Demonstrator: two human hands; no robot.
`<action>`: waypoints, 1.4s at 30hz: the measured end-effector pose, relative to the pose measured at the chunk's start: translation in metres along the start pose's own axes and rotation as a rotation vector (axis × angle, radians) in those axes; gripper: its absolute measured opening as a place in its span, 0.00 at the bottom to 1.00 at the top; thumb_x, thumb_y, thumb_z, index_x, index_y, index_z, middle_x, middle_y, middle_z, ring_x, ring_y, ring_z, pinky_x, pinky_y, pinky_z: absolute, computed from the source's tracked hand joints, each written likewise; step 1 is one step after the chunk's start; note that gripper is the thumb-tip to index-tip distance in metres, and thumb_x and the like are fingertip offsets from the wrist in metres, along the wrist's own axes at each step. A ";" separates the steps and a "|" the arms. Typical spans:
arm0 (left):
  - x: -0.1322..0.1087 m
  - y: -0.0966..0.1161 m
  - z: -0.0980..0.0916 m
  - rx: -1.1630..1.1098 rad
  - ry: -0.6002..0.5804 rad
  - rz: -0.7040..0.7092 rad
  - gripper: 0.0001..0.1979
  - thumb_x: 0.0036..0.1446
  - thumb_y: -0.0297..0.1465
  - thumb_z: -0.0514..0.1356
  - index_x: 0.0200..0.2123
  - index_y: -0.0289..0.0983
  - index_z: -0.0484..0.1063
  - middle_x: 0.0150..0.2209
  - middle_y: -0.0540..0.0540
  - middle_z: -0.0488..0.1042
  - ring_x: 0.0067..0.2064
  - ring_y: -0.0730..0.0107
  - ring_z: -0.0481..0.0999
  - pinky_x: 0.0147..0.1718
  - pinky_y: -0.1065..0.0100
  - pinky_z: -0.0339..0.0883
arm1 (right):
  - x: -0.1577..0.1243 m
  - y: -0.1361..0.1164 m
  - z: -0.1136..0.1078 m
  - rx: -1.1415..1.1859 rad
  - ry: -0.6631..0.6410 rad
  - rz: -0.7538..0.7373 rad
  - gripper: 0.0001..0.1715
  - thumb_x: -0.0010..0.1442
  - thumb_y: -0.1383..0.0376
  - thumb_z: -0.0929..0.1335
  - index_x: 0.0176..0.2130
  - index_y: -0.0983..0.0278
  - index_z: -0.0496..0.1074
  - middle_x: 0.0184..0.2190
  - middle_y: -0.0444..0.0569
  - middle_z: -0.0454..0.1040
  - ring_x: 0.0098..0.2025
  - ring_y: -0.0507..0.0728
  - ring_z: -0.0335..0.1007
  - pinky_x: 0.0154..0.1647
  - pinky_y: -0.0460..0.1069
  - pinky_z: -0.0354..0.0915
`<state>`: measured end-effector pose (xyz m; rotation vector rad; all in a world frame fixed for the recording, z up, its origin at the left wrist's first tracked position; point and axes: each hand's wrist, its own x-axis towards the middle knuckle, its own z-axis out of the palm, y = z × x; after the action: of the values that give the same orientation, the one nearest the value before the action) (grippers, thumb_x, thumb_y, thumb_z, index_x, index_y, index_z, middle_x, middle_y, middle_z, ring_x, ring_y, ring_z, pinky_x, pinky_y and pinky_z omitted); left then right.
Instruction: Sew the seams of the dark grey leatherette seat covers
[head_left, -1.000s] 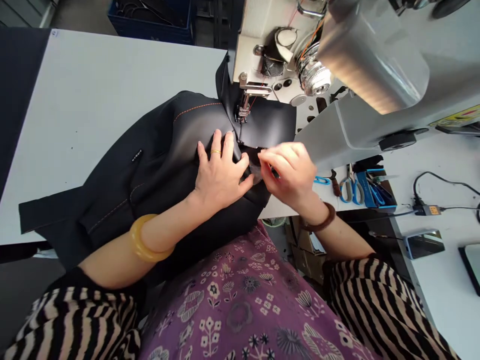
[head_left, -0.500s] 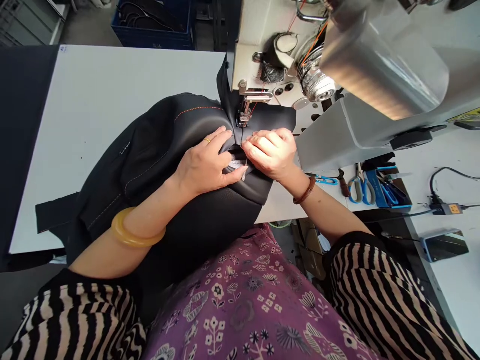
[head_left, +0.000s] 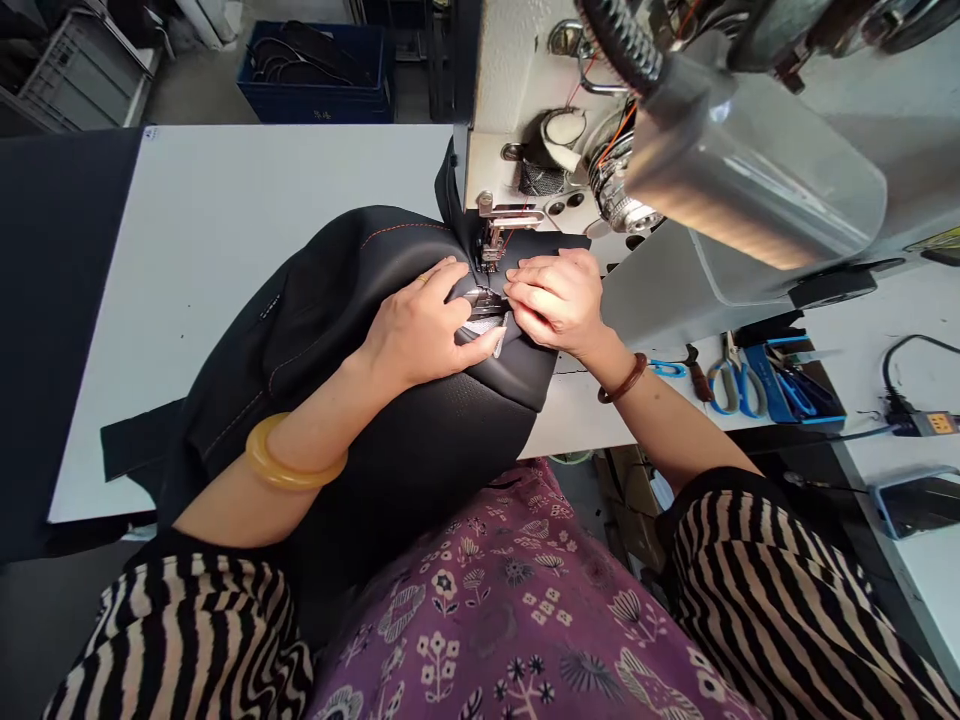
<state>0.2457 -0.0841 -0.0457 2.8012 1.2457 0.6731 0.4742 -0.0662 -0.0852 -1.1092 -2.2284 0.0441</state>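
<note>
A black leather cover (head_left: 337, 330) with orange stitching lies over the white table and my lap. Its seam edge sits under the presser foot (head_left: 491, 245) of an industrial sewing machine (head_left: 675, 170). My left hand (head_left: 424, 325) presses on the cover just left of the foot, fingers curled over a fold, thumb on a pale strip. My right hand (head_left: 555, 300) holds the cover's edge right of the foot, fingertips pinched together. The two hands almost touch below the needle.
White table (head_left: 225, 220) stretches to the left. Scissors (head_left: 724, 375) and blue tools lie on the right part of the table, with a cable and a phone (head_left: 911, 500) further right. A blue crate (head_left: 322, 70) stands on the floor behind.
Both hands have slid up toward the presser foot. The right hand, which was lower and held apart, now rests on the cover's edge beside the needle. The view has shifted slightly.
</note>
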 end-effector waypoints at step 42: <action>0.007 -0.015 0.008 -0.038 0.080 0.023 0.20 0.59 0.46 0.55 0.28 0.36 0.76 0.55 0.40 0.76 0.59 0.49 0.75 0.55 0.54 0.73 | 0.011 0.016 0.029 -0.027 0.310 -0.057 0.24 0.69 0.57 0.56 0.38 0.60 0.76 0.38 0.49 0.81 0.46 0.59 0.78 0.52 0.60 0.70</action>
<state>0.2421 -0.0671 -0.0528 2.7882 1.2003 0.8093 0.4647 -0.0414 -0.1072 -0.9917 -1.9854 -0.1719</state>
